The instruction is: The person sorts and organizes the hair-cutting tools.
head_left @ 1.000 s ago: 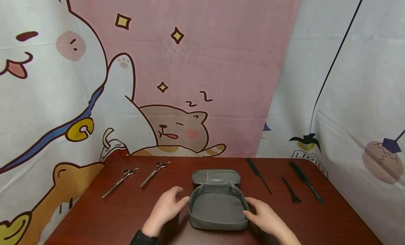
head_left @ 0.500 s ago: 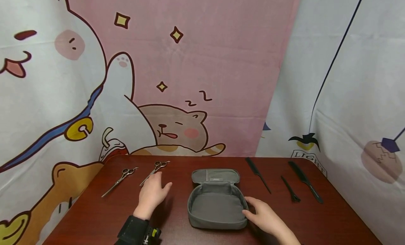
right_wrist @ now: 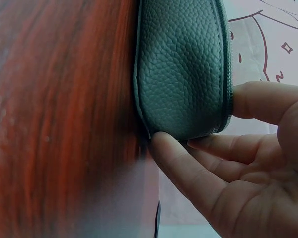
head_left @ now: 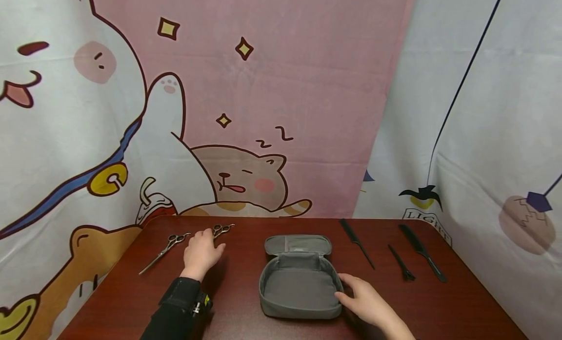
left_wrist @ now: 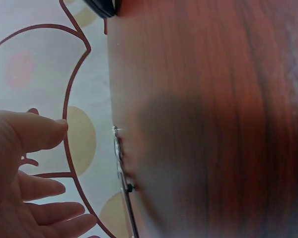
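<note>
A grey zippered case [head_left: 300, 310] stands on the table with its lid folded back and nothing inside. My right hand [head_left: 366, 301] grips its right side, thumb at the zipped rim and fingers against the pebbled outer wall [right_wrist: 181, 74]. My left hand [head_left: 202, 254] hovers over one pair of scissors [head_left: 223, 230], hiding its blades; only the finger rings show past the hand. In the left wrist view, the fingers [left_wrist: 59, 214] are spread apart and hold nothing, with the scissors [left_wrist: 120, 163] beyond them. Left of this hand lies another pair of scissors [head_left: 164, 252].
On the right side of the brown table [head_left: 237, 301] lie a tail comb [head_left: 355, 240], a small dark clip-like tool [head_left: 401, 264] and a wide handled comb [head_left: 421, 250]. A printed cloth [head_left: 307, 86] hangs behind the table.
My left hand has left the case's left side and moved left and away from me, over the nearer pair of scissors. The right hand stays on the case.
</note>
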`<action>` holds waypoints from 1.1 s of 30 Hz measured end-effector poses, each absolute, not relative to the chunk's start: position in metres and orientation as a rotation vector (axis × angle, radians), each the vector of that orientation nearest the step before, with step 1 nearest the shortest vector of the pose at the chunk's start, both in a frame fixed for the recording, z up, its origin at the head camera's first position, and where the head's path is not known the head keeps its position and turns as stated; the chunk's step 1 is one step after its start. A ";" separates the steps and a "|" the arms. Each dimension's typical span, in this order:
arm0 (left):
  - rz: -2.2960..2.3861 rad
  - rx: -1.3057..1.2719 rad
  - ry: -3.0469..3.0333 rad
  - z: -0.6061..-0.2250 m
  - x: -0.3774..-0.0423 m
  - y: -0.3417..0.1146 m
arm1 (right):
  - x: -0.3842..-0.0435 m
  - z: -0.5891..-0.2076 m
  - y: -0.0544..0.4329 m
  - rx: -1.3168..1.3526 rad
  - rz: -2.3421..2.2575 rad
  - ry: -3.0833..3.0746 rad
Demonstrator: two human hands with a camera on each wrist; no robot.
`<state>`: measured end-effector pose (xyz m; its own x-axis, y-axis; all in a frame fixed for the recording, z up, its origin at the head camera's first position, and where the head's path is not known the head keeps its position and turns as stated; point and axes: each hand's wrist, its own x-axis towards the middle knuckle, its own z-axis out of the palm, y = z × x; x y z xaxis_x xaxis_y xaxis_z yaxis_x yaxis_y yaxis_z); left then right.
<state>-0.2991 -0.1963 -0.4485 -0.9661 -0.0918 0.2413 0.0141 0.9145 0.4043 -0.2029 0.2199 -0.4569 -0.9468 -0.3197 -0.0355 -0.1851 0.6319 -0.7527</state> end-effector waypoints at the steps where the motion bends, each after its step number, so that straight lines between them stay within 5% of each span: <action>1: -0.598 0.063 -2.822 -0.449 -0.301 -0.197 | -0.203 -0.457 0.220 -0.417 -1.210 2.686; 33: -0.639 0.212 -3.016 -0.463 -0.325 -0.229 | -0.203 -0.459 0.222 -0.430 -1.240 2.662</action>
<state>-0.3246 -0.2292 -0.4626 -0.9893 -0.1442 0.0219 -0.1230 0.9052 0.4067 -0.2029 0.2215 -0.4594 -0.9434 -0.3299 -0.0346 -0.1858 0.6119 -0.7688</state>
